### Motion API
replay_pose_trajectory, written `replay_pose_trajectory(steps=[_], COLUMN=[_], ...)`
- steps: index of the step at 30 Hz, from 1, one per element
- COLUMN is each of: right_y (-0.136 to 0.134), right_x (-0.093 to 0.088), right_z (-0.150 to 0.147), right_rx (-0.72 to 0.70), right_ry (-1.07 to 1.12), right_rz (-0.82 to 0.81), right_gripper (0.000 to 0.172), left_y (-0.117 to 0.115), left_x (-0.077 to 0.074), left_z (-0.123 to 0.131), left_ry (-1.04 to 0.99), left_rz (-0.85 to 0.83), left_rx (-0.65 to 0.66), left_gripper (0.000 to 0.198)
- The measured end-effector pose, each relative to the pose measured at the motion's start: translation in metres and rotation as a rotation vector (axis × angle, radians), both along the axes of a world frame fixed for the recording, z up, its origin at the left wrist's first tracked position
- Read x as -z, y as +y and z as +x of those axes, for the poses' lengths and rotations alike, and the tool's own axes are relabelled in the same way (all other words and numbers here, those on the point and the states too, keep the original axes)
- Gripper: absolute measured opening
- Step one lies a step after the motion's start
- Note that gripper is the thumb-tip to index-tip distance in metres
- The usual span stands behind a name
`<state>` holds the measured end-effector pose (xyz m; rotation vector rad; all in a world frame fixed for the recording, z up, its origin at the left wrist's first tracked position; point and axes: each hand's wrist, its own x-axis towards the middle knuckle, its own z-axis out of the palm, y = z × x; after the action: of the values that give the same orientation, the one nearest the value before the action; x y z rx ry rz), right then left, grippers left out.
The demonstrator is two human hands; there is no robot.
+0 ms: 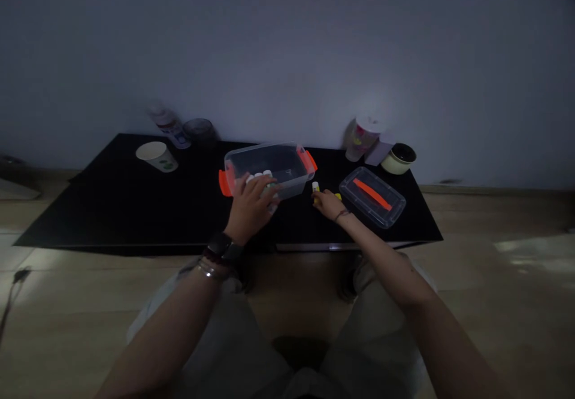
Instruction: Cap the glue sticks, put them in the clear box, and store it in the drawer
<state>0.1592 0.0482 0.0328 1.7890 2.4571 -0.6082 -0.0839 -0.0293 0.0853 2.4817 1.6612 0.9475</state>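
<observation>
My left hand [251, 204] is closed around several small white-capped bottles [266, 174] at the front left of a clear plastic box [294, 190] with orange clips. Its fingers cover most of the bottles, so I cannot tell whether they are inside the box or in front of it. To the right of the box, my right hand [329, 203] pinches a small yellow bottle with a white cap [315, 187], which stands roughly upright at the black tabletop. Another small yellow item [338, 196] shows just beyond that hand, partly hidden.
A clear lid with an orange handle [372, 197] lies at the right. Behind it are a cream pot [398, 160], a pale box [378, 152] and a clear white-lidded cup [360, 139]. A paper cup [157, 157], a spray bottle [169, 126] and a dark jar [200, 132] stand left.
</observation>
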Motion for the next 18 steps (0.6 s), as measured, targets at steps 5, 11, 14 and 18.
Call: replay_pose_trajectory(steps=[5, 11, 14, 18], right_y=[-0.015, -0.058, -0.056, -0.025], right_x=[-0.012, -0.029, -0.040, -0.040], right_z=[0.005, 0.004, 0.014, 0.043], right_rx=[0.017, -0.248, -0.292, 0.052], right_ry=[0.258, 0.596, 0.638, 0.297], right_rz=[0.095, -0.002, -0.072, 0.113], right_gripper=[0.031, 0.033, 0.029, 0.028], left_y=[-0.008, 0.000, 0.002, 0.001], left_x=[0.020, 0.041, 0.039, 0.037], left_z=[0.043, 0.069, 0.071, 0.068], left_ry=[-0.485, -1.243, -1.340, -1.293], left_rz=[-0.428, -1.114, -1.146, -1.153], left_rx=[0.088, 0.124, 0.063, 0.029], left_gripper=[0.034, 0.038, 0.034, 0.037])
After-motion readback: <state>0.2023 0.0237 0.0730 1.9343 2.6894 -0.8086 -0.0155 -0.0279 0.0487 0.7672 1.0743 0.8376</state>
